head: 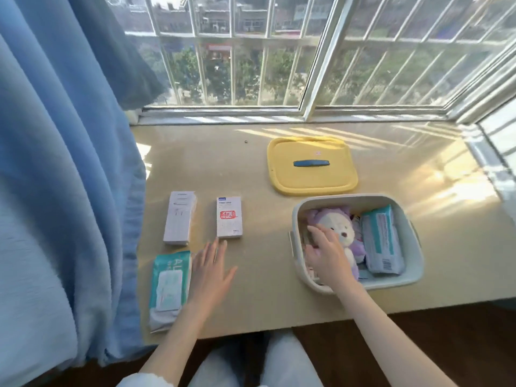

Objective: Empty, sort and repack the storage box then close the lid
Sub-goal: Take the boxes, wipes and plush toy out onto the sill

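Note:
The white storage box stands open on the beige sill at the right. Inside lie a purple and white plush toy and a blue tissue pack. My right hand reaches into the box's left side, fingers spread over the plush toy and things under it. The yellow lid with a blue handle lies flat behind the box. My left hand hovers flat and empty over the sill. Beside it lie a teal wipes pack, a long white carton and a smaller white carton.
A blue curtain hangs along the left edge of the sill. Barred windows close the back and right. A tiny dark object lies near the window. My knees show below the sill's front edge.

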